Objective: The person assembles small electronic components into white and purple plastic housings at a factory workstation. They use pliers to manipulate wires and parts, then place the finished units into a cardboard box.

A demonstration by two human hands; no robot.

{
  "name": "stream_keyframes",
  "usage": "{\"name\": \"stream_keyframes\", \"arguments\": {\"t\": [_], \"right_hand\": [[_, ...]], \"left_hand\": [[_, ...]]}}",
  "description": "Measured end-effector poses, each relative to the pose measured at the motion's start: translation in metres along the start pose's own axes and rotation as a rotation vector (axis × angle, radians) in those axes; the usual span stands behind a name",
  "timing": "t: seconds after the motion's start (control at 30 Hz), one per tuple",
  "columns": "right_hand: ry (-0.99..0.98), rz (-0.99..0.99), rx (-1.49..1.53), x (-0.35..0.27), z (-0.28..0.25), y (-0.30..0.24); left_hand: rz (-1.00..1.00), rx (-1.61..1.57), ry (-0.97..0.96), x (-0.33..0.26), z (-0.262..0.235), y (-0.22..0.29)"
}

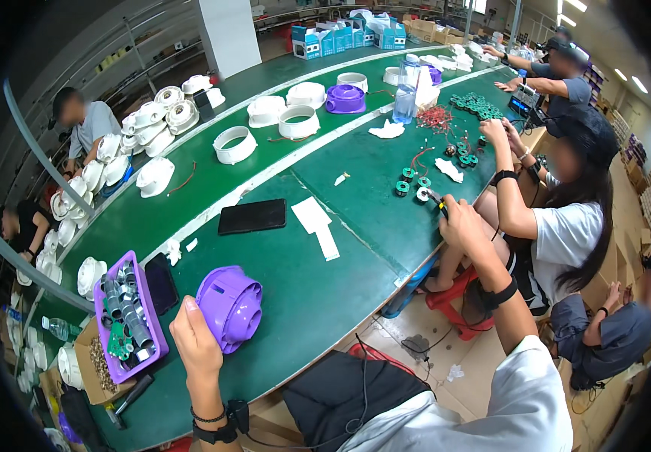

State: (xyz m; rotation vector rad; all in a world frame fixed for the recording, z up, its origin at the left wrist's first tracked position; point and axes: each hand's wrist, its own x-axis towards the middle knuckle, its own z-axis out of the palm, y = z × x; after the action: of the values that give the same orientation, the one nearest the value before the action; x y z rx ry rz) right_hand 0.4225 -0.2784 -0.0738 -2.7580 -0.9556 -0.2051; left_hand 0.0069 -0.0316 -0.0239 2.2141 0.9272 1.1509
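My left hand (196, 340) grips the near side of a purple round plastic housing (229, 305) that lies on the green table (303, 279) in front of me. My right hand (463, 222) reaches far to the right and is closed around a small black and yellow tool (437, 202). The tool's tip is at a white and green coil (422, 193), one of several small green coils (408, 179) with red wires near the table's right edge. Both wrists wear black bands.
A purple tray of metal parts (107, 331), a black phone (161, 282), a cardboard box of small parts (96, 368) and a hammer (129, 398) lie left. A black flat device (252, 216) and paper strips (316, 223) lie ahead. White housings (233, 145) line the belt. A co-worker (566, 218) sits close right.
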Motion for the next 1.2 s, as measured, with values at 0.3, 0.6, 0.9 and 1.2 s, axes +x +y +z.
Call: {"name": "stream_keyframes", "arguments": {"t": [0.3,0.6,0.9,1.2], "right_hand": [[0.027,0.018,0.121,0.011,0.001,-0.002],[0.33,-0.226,0.528,-0.099,0.019,-0.078],[0.162,-0.431,0.5,-0.087,0.011,-0.142],[0.116,-0.42,0.556,-0.088,0.015,-0.151]], "left_hand": [[-0.093,-0.058,-0.046,0.0,-0.005,-0.001],[-0.253,-0.221,-0.031,0.058,-0.009,-0.031],[-0.813,-0.91,0.472,0.214,0.06,-0.18],[-0.779,-0.407,0.773,0.203,0.044,-0.255]]}}
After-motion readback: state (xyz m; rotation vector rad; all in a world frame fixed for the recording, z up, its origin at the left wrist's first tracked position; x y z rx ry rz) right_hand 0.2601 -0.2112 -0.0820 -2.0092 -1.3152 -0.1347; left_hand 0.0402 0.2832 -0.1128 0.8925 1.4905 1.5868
